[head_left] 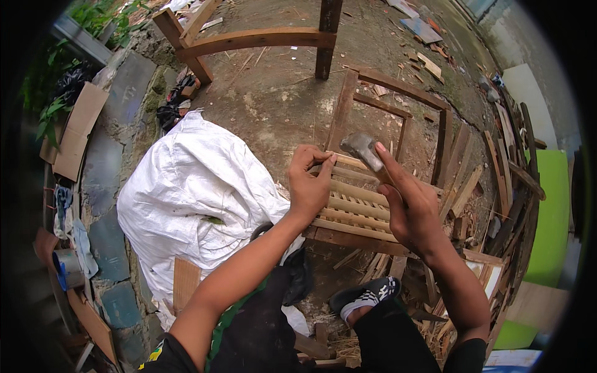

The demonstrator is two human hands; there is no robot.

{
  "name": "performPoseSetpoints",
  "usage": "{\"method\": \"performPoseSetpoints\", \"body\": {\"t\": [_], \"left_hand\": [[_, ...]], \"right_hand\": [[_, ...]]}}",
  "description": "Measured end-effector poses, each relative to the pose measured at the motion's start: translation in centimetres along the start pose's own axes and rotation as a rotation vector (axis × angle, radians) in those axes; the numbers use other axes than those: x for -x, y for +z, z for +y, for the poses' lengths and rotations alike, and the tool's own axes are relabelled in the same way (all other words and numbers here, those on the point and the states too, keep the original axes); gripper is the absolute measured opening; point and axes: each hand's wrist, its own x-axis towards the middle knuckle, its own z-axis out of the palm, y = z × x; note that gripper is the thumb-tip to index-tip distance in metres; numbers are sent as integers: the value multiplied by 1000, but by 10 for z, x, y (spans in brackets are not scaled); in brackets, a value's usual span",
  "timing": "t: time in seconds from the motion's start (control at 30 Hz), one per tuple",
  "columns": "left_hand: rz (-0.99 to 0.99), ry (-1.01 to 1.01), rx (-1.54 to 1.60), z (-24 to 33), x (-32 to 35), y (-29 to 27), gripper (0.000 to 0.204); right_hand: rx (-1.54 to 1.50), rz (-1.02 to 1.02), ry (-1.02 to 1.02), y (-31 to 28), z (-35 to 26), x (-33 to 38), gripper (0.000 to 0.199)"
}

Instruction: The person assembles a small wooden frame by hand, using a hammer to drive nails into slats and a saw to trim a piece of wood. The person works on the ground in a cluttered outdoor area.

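Observation:
My right hand grips a hammer with a worn grey metal head; its index finger lies along the head. The hammer is raised over a small wooden frame fitted with several pale slats. At the left end of the far slat, the thumb and fingers of my left hand are pinched together. Whatever sits between those fingertips is too small to make out. Part of the slatted frame is hidden behind my right hand.
A large white woven sack lies left of the frame. Beyond stand brown wooden frame parts and an upright frame. Scrap wood is piled on the right, near a green panel. My shoe is below the frame.

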Motion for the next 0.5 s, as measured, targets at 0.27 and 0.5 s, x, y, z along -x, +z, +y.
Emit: {"method": "performPoseSetpoints", "body": {"t": [0.27,0.5], "left_hand": [[37,34,26,5,-4,-3,9],[23,78,-12,1,-7,-5,9]], "right_hand": [[56,-53,-9,23,3,-6,72],[100,24,-56,29,2,-5,75]]}}
